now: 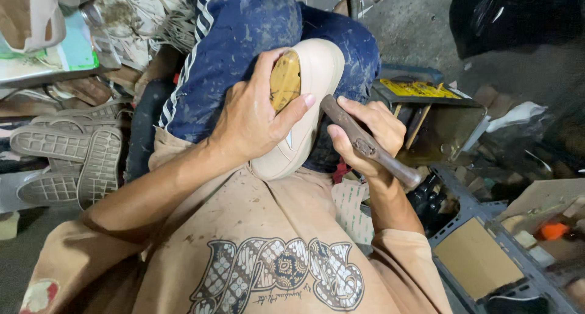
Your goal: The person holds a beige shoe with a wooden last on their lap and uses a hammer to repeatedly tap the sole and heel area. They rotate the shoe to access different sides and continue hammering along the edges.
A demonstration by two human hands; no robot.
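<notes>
My left hand [253,116] grips the cream shoe [304,107] on my knee, its length running away from me. My right hand [365,134], just beside, clasps the hammer [368,143].

shoe [308,101] on the person's lap, against the knee | left hand [253,116] on its left side | right hand [365,131] just right of it, holding tool [368,144] | soles [73,158] stacked far left | crate [487,253] at right

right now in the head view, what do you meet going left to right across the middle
grey soles → left hand → cream shoe → right hand holding a tool → dark box
</notes>
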